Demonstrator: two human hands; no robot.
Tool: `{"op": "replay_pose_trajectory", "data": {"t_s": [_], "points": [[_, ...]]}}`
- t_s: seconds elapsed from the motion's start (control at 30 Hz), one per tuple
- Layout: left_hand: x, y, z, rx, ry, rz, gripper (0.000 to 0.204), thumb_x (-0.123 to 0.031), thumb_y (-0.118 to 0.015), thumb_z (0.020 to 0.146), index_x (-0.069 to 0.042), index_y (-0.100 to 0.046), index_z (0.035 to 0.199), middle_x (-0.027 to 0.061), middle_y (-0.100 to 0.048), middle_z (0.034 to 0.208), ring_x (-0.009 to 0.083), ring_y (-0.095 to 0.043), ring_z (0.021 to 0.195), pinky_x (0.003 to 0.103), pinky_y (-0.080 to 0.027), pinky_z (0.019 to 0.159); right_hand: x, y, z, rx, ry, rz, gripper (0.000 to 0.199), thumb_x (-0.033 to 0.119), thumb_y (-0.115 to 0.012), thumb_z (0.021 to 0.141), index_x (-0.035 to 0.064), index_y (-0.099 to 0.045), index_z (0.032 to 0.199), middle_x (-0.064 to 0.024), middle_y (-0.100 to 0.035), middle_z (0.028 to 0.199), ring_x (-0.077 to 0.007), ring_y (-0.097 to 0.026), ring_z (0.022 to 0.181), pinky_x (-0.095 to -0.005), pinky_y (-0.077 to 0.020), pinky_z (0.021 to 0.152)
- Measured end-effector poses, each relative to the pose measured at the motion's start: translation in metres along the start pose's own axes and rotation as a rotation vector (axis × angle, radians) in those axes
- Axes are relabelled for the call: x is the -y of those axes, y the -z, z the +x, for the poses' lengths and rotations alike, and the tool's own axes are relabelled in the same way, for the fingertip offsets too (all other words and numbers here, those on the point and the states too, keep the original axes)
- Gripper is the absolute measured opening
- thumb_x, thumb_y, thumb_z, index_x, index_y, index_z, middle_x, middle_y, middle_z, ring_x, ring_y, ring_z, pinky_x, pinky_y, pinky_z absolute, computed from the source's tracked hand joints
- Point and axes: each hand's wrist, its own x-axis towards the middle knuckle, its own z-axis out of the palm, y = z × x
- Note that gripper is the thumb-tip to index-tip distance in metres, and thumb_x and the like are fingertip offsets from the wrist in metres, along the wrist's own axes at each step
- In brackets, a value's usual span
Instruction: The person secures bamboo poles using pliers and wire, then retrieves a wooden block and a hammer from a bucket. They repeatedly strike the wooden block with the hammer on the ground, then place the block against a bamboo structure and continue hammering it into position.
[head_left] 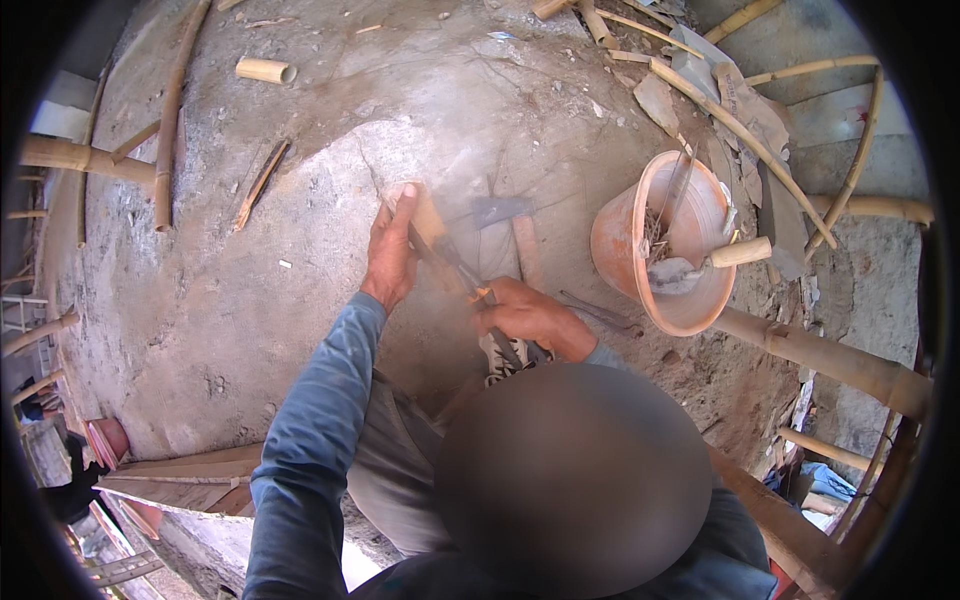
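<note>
My left hand [393, 250] is closed around a short, light-brown piece of wood or bamboo [430, 222], its thumb near the far end. My right hand [530, 312] grips a dark, narrow tool with an orange part [478, 293]; blur and the fingers hide its exact kind. The tool's front end meets the near end of the piece. Just beyond my right hand, a hammer [503, 211] lies on the ground, dark head away from me and wooden handle toward me. A slim dark metal tool [602, 314] lies right of my right hand.
A tilted terracotta pot [612, 240] at the right holds debris and a wooden-handled tool [740, 252]. A bamboo offcut [266, 70] and a split stick [262, 185] lie far left. Bamboo poles [165, 130] cross both sides. Wooden boards [190, 475] stand near left.
</note>
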Motion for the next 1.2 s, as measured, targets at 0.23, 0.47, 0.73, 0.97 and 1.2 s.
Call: {"op": "replay_pose_trajectory", "data": {"t_s": [0.23,0.47,0.73,0.97,1.2], "points": [[-0.005,0.013,-0.006,0.090,0.218,0.172,0.088,-0.053,-0.078,0.097,-0.007,-0.043,0.163,0.0170,-0.046,0.161,0.0370,-0.042,0.150,0.070,-0.033,0.120,0.021,0.033,-0.007,0.110,-0.270,-0.320,0.017,0.010,-0.068,0.089,-0.0064,-0.073,0.092,-0.0151,-0.071,0.079,-0.0241,-0.068,0.071,-0.0435,-0.0508,0.064],[-0.023,0.001,-0.037,-0.055,0.235,0.128,0.071,-0.044,-0.080,0.094,-0.005,-0.058,0.149,0.0166,-0.059,0.149,0.0356,-0.056,0.138,0.069,-0.049,0.104,0.064,0.038,-0.022,0.255,-0.335,-0.584,0.025,0.017,-0.069,0.088,-0.0065,-0.075,0.094,-0.0165,-0.076,0.084,-0.0263,-0.071,0.074,-0.0443,-0.0535,0.067],[-0.053,0.016,-0.040,-0.044,-0.043,1.042,0.051,-0.049,-0.077,0.090,-0.004,-0.077,0.114,0.0222,-0.080,0.105,0.0335,-0.077,0.103,0.041,-0.059,0.096,0.064,0.002,-0.011,0.058,-0.269,-0.977,0.043,0.024,-0.066,0.095,-0.0110,-0.073,0.119,-0.0333,-0.076,0.111,-0.0462,-0.074,0.107,-0.0501,-0.0569,0.094],[-0.039,0.020,-0.037,-0.309,-0.094,1.362,0.041,-0.036,-0.073,0.089,-0.003,-0.080,0.113,0.0269,-0.080,0.097,0.0457,-0.079,0.096,0.053,-0.062,0.091,0.077,-0.008,0.000,0.134,-0.277,-0.964,0.044,0.016,-0.061,0.092,-0.0128,-0.069,0.123,-0.0372,-0.073,0.119,-0.0496,-0.073,0.113,-0.0534,-0.0566,0.096],[-0.041,0.023,-0.037,-0.335,-0.017,1.241,0.038,-0.036,-0.065,0.092,-0.011,-0.081,0.116,0.0256,-0.078,0.109,0.0461,-0.075,0.107,0.052,-0.059,0.098,0.033,-0.023,-0.001,0.011,-0.126,-0.842,0.035,0.010,-0.061,0.091,-0.0139,-0.063,0.117,-0.0408,-0.071,0.109,-0.0549,-0.071,0.110,-0.0571,-0.0552,0.096]]}}
